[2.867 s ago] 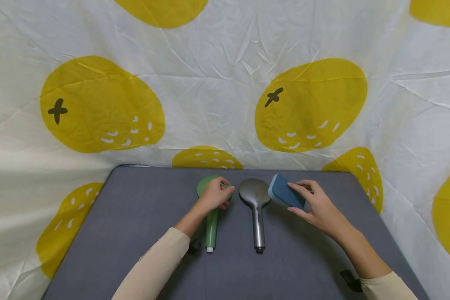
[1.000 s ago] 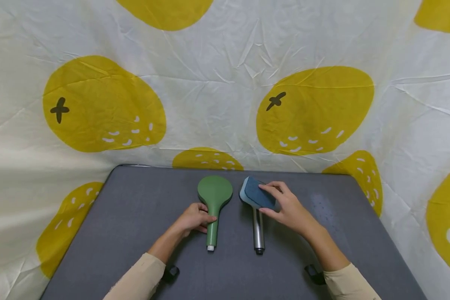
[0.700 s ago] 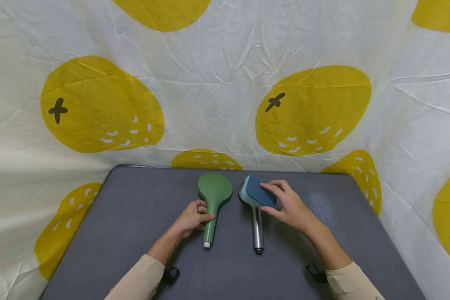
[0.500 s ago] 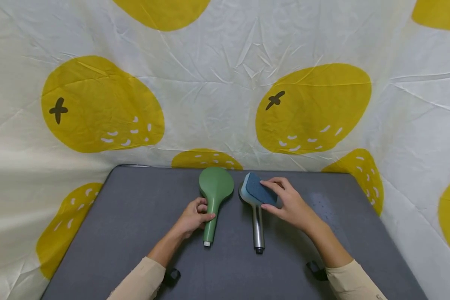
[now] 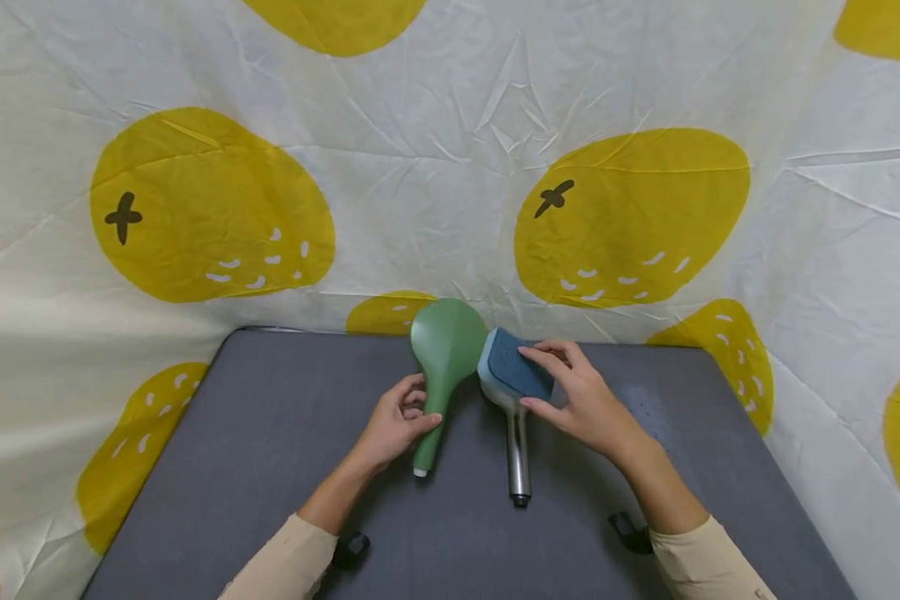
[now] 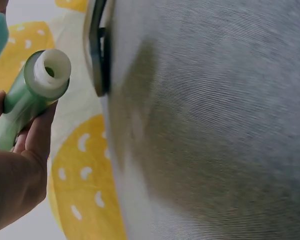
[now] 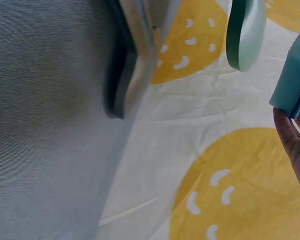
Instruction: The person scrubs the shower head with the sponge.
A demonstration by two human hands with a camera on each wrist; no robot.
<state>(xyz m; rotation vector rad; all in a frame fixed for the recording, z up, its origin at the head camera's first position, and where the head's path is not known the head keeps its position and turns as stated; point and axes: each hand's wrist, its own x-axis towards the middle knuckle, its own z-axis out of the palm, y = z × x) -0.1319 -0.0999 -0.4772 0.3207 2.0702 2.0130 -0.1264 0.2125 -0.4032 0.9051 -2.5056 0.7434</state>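
My left hand [image 5: 396,423] grips a green shower head [image 5: 447,340] by its handle, thumb on top, and holds it raised and tilted above the table. Its white connector end [image 6: 52,70] faces the left wrist camera. A two-tone blue sponge [image 5: 521,365] is pinched between the thumb and fingers of my right hand [image 5: 588,400]. The sponge is held above a dark metallic shower head [image 5: 518,454], hiding most of its round face in the head view. In the right wrist view, the metallic shower head [image 7: 131,60] lies on the table, apart from the sponge [image 7: 292,75].
The grey table [image 5: 292,400] runs back to a white cloth [image 5: 420,208] printed with yellow fruit. A patch of small wet-looking spots [image 5: 645,410] marks the table right of the sponge. Black bands [image 5: 630,533] sit at both wrists.
My left hand has moved from the green shower head's round end to its handle and lifted it up and rightward. My right hand has brought the sponge left, over the metallic shower head.
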